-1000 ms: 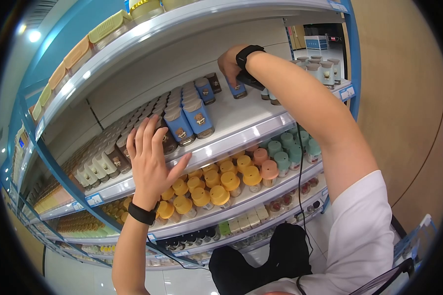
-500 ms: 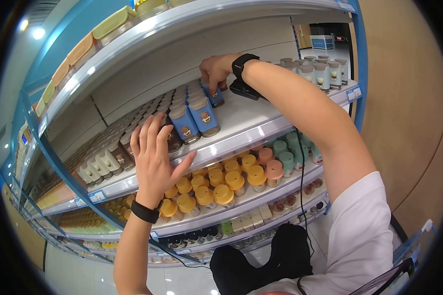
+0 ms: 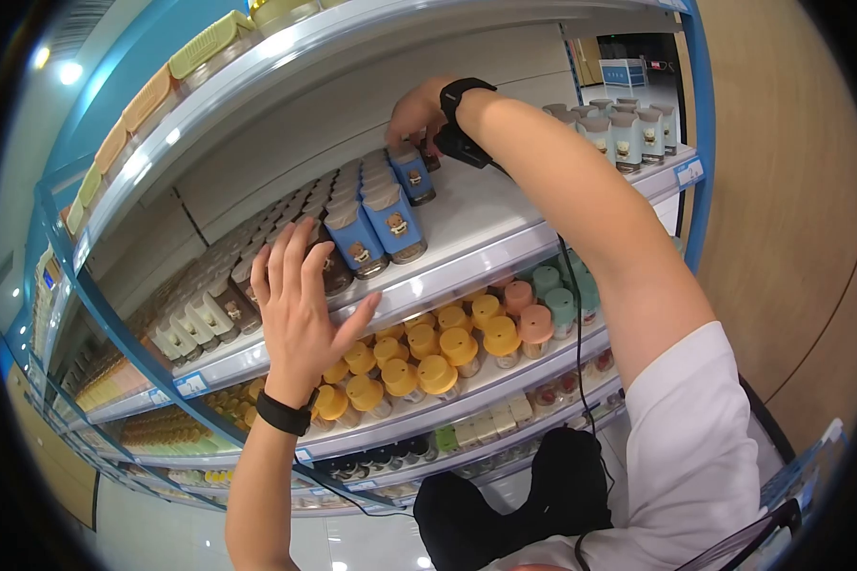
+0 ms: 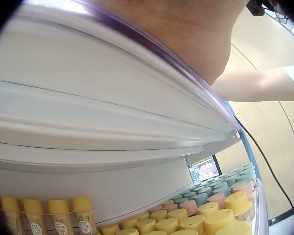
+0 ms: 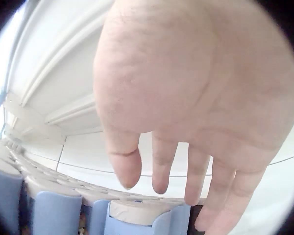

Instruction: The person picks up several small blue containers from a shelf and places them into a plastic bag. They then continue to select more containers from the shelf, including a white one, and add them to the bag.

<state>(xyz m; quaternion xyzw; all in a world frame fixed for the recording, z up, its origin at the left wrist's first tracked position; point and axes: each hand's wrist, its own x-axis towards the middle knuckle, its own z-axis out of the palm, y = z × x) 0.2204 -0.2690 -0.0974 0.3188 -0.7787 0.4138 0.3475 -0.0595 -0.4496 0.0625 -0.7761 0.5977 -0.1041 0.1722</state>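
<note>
In the head view my right hand (image 3: 417, 116) is over the back of the shelf, just above a blue bear-printed container (image 3: 412, 176) with a grey lid. The right wrist view shows that hand's palm, its fingers (image 5: 161, 161) pointing loosely down past the lid (image 5: 139, 213). A dark container (image 3: 432, 155) stands partly hidden behind the blue one. My left hand (image 3: 298, 305) has its fingers spread against the front brown containers (image 3: 335, 271), thumb along the shelf edge (image 3: 448, 266). Two more blue containers (image 3: 395, 224) lead their rows beside it. Its fingers are out of the left wrist view.
Pale blue containers (image 3: 627, 138) occupy the shelf's right end by the blue post (image 3: 703, 143). On the tier below stand yellow-lidded jars (image 3: 438, 373), with pink and green lids farther right. A black cable (image 3: 581, 352) hangs from the right wrist. Another shelf (image 3: 295, 52) runs overhead.
My right hand carried a blue container leftward to the blue rows, set it down in front of the dark one, and lifted off slightly. My left hand has stayed in place.
</note>
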